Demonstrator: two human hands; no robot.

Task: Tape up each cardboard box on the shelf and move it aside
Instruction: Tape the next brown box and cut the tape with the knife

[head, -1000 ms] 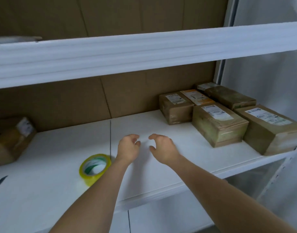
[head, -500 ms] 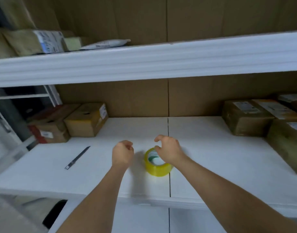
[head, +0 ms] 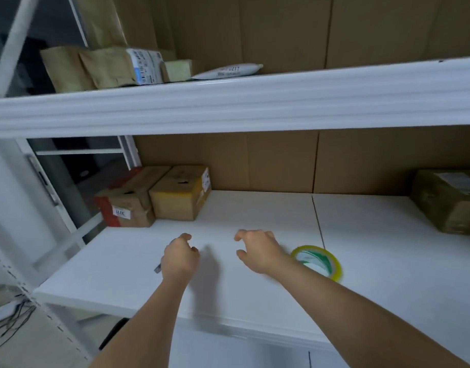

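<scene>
Cardboard boxes wait at the shelf's [head: 255, 208] back-left: 2 there, a yellow-faced box [head: 179, 196] touching a red-edged box [head: 127, 205], plus 1 box [head: 449, 203] far right and 1 tape roll [head: 317, 261]. The left hand [head: 179, 257] and right hand [head: 257, 251] hover loosely curled, holding nothing. Reaching left, the right forearm could knock the roll just beside it off the edge.

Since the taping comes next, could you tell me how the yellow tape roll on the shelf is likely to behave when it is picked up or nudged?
The tape roll lies flat on the white shelf, so a nudge should slide it rather than roll it. It looks like a rigid ring, probably light. Its open centre should suit a one-handed grip.
</scene>
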